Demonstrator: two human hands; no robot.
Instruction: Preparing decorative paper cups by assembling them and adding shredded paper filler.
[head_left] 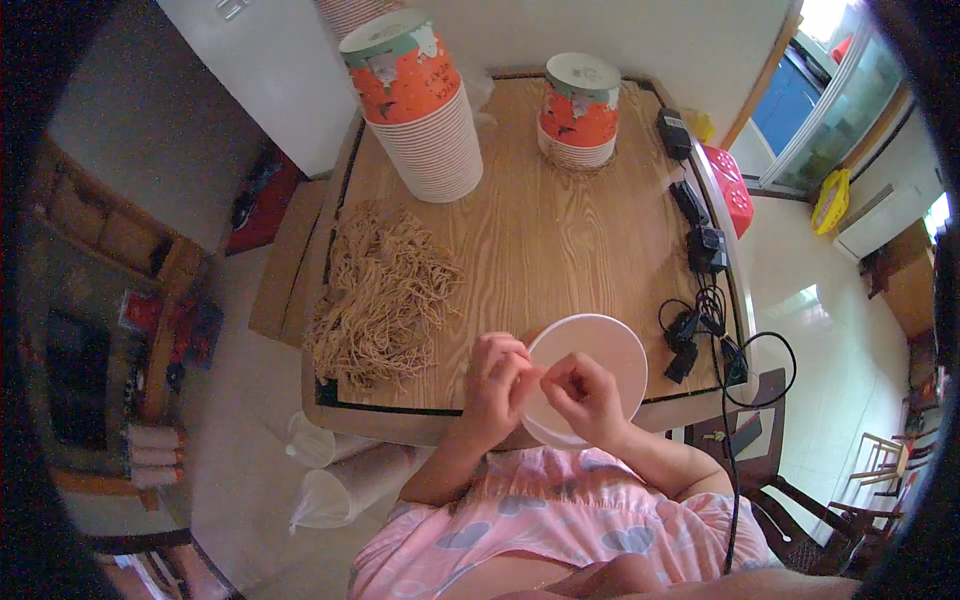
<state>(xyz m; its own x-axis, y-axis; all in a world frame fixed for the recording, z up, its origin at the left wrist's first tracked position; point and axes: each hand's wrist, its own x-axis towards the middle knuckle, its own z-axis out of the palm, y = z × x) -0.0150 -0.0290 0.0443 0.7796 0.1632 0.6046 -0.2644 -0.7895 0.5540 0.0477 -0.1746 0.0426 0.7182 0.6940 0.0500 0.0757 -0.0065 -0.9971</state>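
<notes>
- Person stands at the near edge of a wooden table [560, 240]; both forearms come up from the lower edge of the view.
- Left hand [497, 385] and right hand [585, 392] meet over the near rim of a white paper bowl [590, 365], which lies at the table's front edge, tilted toward the person with its inside showing.
- Both hands are closed in a pinch, fingertips almost touching each other at the bowl's near-left rim. What sits between the fingertips is too small to tell; it may be the rim itself or a thin inner cup stuck in it.
- Judged step: separating or gripping 1 bowl at its edge, with nothing yet inside it.
- A loose heap of tan dried noodles [385, 295] lies to the left of the bowl, near but not touching it.
- 2 stacks of printed orange bowls stand at the far side: a tall stack [420, 110] at left, a short stack [580, 110] right of it, well apart from the hands.
- Black chargers and cables [700, 290] trail along the right edge of the table, just beside the bowl.
- Judged need for the next move: a steady hold on the thin rim with 1 hand, so the other can come free; the light bowl sits at the table's edge and could tip off.
</notes>
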